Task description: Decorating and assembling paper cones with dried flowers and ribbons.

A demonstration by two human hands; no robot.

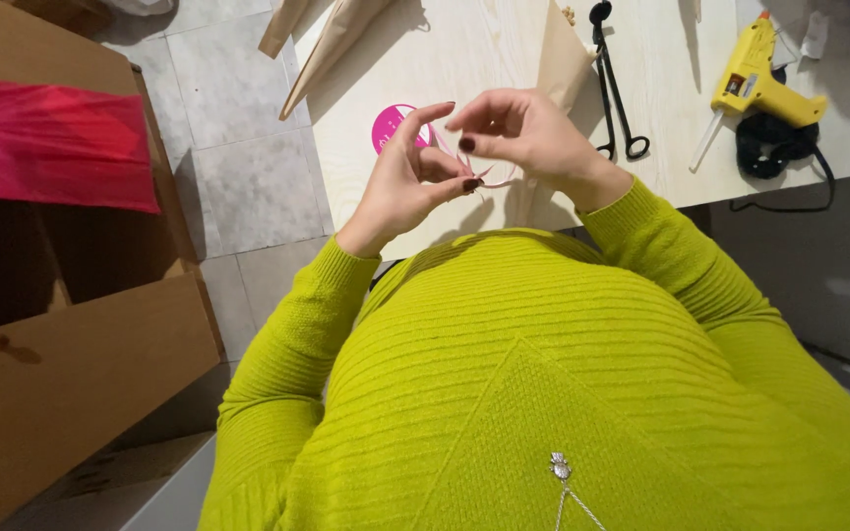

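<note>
Both hands meet above the near edge of a pale wooden table (464,49). My left hand (407,175) and my right hand (521,133) pinch a thin pink ribbon (497,175) between their fingertips, and its loop hangs just below the fingers. A round magenta spool (392,125) lies flat on the table right behind my left hand, partly hidden by it. My sleeves and sweater are lime green.
Black scissors (614,93) lie on the table right of my right hand. A yellow glue gun (752,81) with a black cord (774,147) sits at the far right. Beige paper cones (332,49) lie at the back. An open cardboard box (71,374) holding a pink bag (46,143) stands on the tiled floor at left.
</note>
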